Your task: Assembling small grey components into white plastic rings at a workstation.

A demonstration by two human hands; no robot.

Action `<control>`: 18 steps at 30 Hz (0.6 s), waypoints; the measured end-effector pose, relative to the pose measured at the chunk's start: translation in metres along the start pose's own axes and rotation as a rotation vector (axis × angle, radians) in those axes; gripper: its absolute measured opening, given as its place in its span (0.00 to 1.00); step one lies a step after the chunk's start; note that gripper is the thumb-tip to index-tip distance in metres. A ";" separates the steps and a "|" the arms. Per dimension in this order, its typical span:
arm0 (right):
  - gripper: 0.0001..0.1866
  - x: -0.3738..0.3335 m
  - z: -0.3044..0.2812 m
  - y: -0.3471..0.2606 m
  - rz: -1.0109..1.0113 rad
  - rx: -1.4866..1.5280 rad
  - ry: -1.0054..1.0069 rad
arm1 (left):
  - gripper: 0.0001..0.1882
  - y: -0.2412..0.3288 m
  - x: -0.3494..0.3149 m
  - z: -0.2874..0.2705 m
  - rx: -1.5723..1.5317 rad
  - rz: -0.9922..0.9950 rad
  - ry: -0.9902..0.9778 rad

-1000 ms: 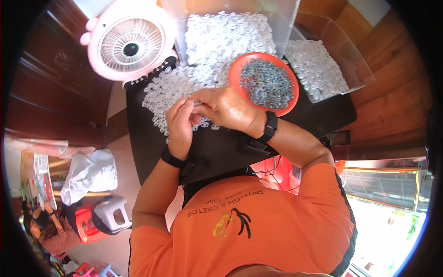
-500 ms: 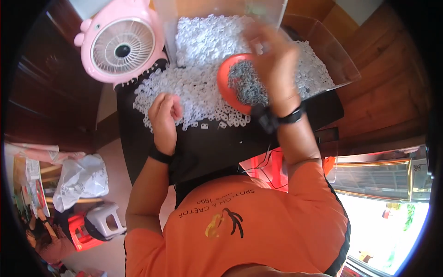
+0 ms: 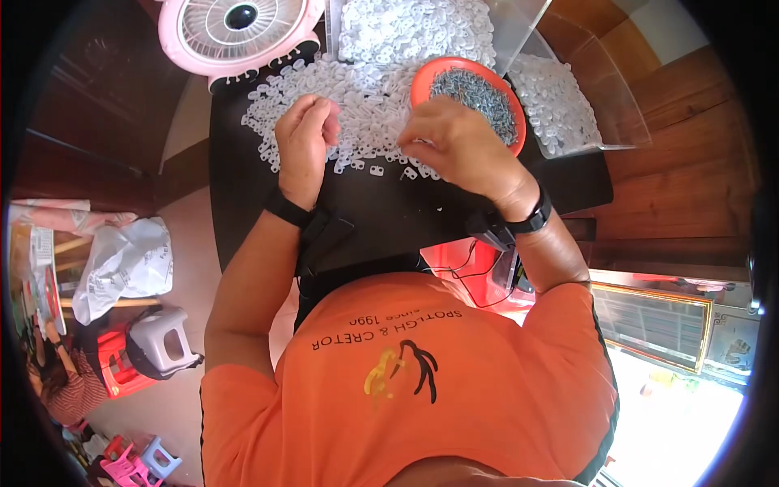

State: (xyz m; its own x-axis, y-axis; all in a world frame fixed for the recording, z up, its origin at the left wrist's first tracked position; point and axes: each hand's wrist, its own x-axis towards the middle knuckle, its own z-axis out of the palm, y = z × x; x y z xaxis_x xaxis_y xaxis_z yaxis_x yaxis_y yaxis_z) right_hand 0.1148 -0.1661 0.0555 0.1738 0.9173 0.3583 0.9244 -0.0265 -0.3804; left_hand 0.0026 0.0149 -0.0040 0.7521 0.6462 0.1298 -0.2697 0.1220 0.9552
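A large pile of small white plastic pieces with holes (image 3: 369, 105) covers the far part of the black table (image 3: 381, 215). At the pile's near left edge is my left hand (image 3: 307, 142), its fingers curled and the thumb against them; anything inside is hidden. My right hand (image 3: 462, 150) is bent over the near edge of the pile, just in front of an orange-red bowl (image 3: 420, 84). Its fingers are pinched together, and what they hold is too small to make out. Thin grey metal pins, like nails or screws (image 3: 479, 93), fill the bowl.
Behind the pile, a clear bin (image 3: 519, 36) holds more white pieces, and another clear bin (image 3: 625, 134) lies to the right. A pink fan (image 3: 312, 24) stands far left. Wooden panelling borders the right. Stools (image 3: 166, 341) and a person (image 3: 73, 385) are on the left.
My right hand has come back from above the bins to the near edge of the pile, uncovering most of the bowl. My left hand stays curled by the pile. The view has shifted.
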 end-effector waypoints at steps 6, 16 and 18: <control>0.02 -0.014 0.014 -0.007 -0.073 -0.169 -0.162 | 0.11 0.000 0.001 0.000 -0.019 -0.007 -0.021; 0.05 0.001 0.038 -0.010 -0.110 -0.253 -0.131 | 0.12 -0.001 0.003 -0.003 0.031 0.005 -0.019; 0.05 0.006 0.047 -0.011 -0.097 -0.278 -0.163 | 0.12 -0.002 0.002 -0.002 0.023 -0.005 -0.011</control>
State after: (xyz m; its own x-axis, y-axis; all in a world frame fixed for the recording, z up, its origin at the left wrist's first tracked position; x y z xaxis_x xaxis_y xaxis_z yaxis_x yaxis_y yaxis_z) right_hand 0.0897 -0.1420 0.0216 0.0447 0.9717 0.2320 0.9951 -0.0228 -0.0964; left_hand 0.0037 0.0172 -0.0058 0.7599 0.6375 0.1274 -0.2516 0.1077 0.9618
